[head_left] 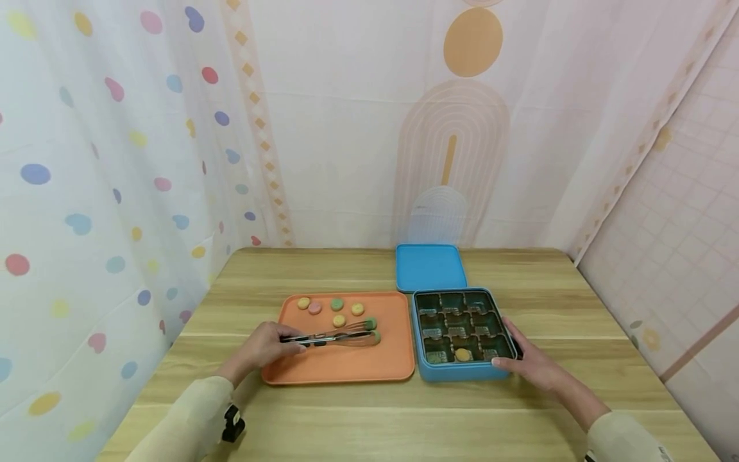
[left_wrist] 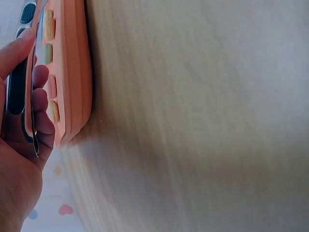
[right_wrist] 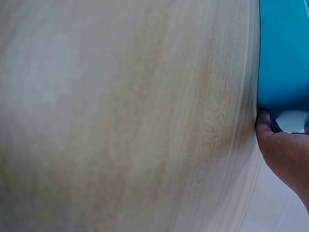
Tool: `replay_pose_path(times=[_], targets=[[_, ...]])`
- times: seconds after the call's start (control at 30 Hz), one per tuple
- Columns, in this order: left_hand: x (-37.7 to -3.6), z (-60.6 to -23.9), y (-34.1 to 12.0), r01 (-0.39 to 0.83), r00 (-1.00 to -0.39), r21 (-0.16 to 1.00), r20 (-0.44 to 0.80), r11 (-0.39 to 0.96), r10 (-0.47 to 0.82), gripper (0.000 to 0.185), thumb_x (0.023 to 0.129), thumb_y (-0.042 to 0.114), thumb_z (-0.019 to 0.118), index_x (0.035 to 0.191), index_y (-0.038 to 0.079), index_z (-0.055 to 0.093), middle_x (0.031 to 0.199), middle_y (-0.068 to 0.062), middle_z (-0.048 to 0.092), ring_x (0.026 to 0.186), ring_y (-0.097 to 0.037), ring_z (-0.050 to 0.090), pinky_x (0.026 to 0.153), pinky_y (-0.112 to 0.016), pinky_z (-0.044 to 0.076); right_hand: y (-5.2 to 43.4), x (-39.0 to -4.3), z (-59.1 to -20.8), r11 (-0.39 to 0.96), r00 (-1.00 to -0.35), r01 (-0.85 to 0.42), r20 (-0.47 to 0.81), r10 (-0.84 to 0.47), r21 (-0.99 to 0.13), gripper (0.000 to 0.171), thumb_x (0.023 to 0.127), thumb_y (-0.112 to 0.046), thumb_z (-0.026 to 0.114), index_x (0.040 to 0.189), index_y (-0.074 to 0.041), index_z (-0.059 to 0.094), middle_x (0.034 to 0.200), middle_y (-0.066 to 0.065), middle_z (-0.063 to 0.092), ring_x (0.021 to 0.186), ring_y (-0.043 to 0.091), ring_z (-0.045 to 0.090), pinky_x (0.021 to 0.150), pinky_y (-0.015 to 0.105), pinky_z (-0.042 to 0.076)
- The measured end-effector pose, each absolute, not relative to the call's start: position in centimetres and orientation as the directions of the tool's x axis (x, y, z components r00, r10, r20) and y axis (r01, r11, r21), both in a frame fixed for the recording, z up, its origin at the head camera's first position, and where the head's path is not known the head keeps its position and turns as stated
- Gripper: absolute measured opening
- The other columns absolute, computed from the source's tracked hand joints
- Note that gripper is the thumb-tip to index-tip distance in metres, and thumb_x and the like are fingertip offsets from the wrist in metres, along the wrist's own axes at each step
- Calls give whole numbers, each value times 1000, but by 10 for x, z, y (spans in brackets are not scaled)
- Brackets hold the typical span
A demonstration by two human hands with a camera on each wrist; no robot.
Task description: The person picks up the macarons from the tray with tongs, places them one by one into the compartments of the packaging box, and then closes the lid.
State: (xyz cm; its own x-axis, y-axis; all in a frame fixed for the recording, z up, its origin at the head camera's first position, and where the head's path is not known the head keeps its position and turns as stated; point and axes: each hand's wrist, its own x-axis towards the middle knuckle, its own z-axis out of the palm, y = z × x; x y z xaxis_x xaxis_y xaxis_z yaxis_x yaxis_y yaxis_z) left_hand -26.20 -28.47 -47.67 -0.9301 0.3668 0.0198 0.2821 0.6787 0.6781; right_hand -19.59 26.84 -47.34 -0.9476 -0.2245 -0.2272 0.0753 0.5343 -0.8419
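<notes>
My left hand (head_left: 267,346) grips a pair of tongs (head_left: 329,338) by the dark-inlaid handles, thumb on one side and fingers curled on the other. The tongs lie low across the orange tray (head_left: 398,366), with green macarons (head_left: 371,323) at their wire tips. On the far part of the tray are yellow macarons (head_left: 357,309), a pink macaron (head_left: 314,308) and another green one. My right hand (head_left: 531,366) holds the near right corner of the blue box (head_left: 462,372), thumb at the front rim, fingers along the side. A yellow macaron (head_left: 462,354) sits in its front middle compartment.
A blue lid (head_left: 430,267) lies behind the box, close to its back edge. Clear dividers split the box into several compartments. Tray and box stand side by side on a wooden table (head_left: 323,423), with patterned curtains (head_left: 335,128) behind and at the sides.
</notes>
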Motion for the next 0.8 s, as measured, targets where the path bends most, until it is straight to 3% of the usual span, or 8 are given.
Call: replay_pose_path(times=[0.5,0.8], targets=[[-260,-483,-280,248,-936,695,-7,675,352,22,85,26,80,103,13,79,91,3,73,75,-15,54,63,-26,44,271,-194,-476,537,-949,75,-225,-220,-840,102,94,-38,69,160,-17,-5,160,30,-7,142,56,-4,105,74,10],[-263,-486,-282,266,-940,682,27,681,340,21,85,27,80,100,13,80,80,7,70,70,-12,53,58,-24,42,269,-197,-474,528,-950,82,-227,-216,-845,103,93,-37,70,161,-17,-4,160,31,-4,142,56,0,106,73,12]])
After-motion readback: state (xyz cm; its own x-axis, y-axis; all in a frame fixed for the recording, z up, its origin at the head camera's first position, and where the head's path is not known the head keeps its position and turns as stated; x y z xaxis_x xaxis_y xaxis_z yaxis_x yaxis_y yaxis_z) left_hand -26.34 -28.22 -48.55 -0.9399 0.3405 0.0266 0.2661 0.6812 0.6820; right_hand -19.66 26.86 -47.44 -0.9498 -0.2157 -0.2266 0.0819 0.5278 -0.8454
